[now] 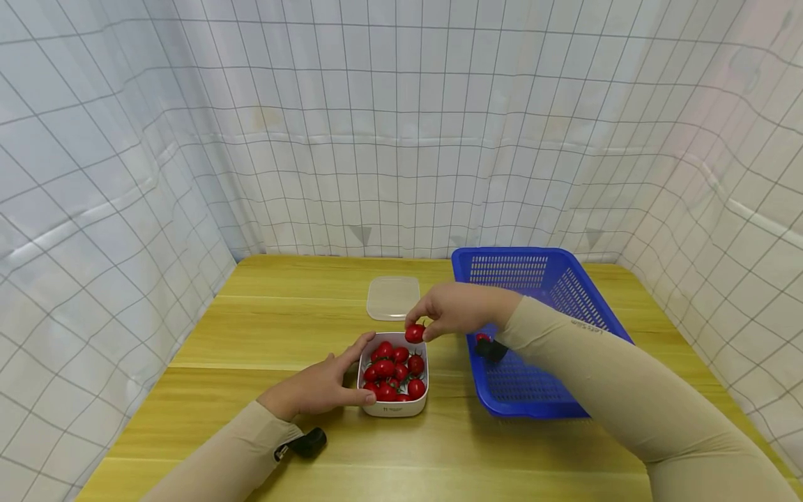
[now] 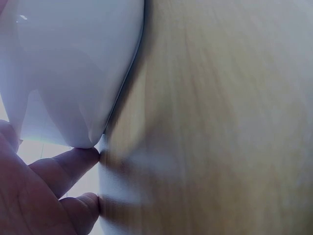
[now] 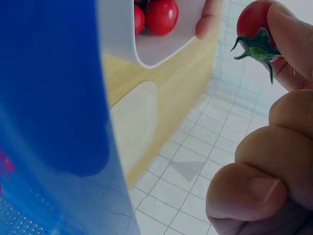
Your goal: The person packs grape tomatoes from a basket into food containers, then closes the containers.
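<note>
Red cherry tomatoes [image 1: 384,368] with green stems partly fill a small white square container [image 1: 394,411] on the table. My left hand [image 1: 323,385] holds the container's left side, thumb at the near corner and index finger at the far corner; in the left wrist view fingertips [image 2: 88,154] touch its smooth wall. Over the container's far right corner, my right hand [image 1: 454,308] pinches one cherry tomato [image 1: 414,334] between thumb and fingers. The right wrist view shows that tomato's green calyx [image 3: 258,51] pointing away from the fingertips, with the other fingers curled below.
A blue perforated basket [image 1: 479,390] stands to the right, under my right forearm, with a bit of red [image 1: 483,337] inside. A translucent lid [image 1: 393,298] lies flat behind the container. White gridded curtains [image 1: 401,139] enclose the wooden table [image 1: 282,286] at the back and sides.
</note>
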Available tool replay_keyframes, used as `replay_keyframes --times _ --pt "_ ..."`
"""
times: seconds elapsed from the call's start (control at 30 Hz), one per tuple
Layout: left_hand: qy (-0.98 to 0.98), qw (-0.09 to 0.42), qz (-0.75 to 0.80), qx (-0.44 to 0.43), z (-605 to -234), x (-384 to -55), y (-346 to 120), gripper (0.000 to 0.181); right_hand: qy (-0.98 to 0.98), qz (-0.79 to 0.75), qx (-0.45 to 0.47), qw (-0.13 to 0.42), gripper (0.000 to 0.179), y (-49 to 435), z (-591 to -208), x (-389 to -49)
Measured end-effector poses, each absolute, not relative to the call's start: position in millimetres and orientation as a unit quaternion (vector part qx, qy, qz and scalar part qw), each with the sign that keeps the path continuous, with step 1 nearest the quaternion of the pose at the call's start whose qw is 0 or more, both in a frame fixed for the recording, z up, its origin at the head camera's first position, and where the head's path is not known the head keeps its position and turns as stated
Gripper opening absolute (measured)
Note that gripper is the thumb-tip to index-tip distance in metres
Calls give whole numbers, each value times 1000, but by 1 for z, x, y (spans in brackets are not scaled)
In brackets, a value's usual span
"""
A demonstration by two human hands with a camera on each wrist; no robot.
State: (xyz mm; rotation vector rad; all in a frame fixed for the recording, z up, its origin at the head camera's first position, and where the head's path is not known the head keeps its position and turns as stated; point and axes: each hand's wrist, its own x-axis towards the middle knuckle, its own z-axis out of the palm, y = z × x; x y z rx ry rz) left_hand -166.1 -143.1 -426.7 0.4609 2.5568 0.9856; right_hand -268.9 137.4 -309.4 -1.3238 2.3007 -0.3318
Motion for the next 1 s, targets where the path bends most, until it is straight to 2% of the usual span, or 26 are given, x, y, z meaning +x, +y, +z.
replay_keyframes --times 0.37,1.0 --pt "908 183 346 148 -428 -165 -144 107 827 -110 -505 223 22 132 -313 -265" --pt "909 184 345 146 -428 -165 -145 106 830 -102 -500 227 30 125 -311 -259"
